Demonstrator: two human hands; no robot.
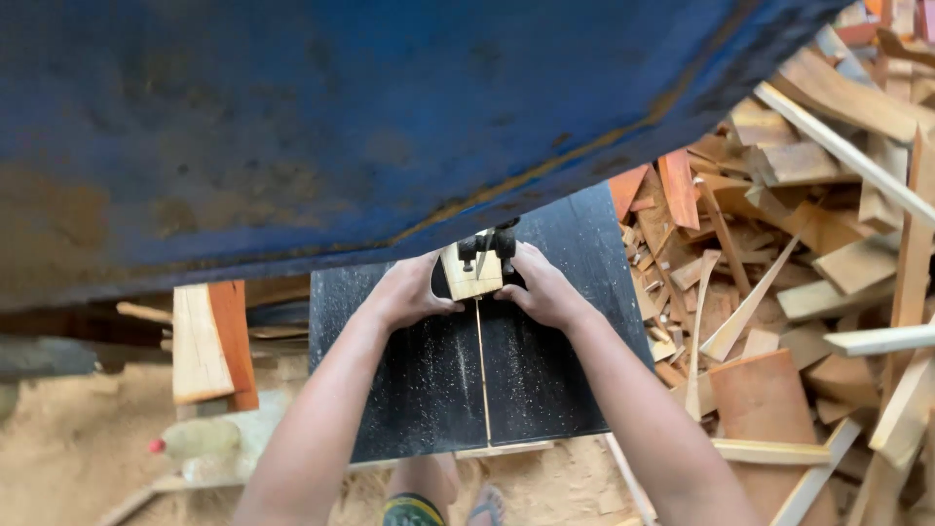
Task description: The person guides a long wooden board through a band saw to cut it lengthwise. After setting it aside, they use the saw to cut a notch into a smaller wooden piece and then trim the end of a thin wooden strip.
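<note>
Hands meet on the black saw table (pixel 409 390): my left hand (pixel 407 292) and right hand (pixel 542 289) pinch a small pale wood block (pixel 473 276) from both sides. I cannot tell its long axis. Scrap wood (pixel 779 273) is piled right. The blue machine housing (pixel 341 117) hides the blade above.
</note>
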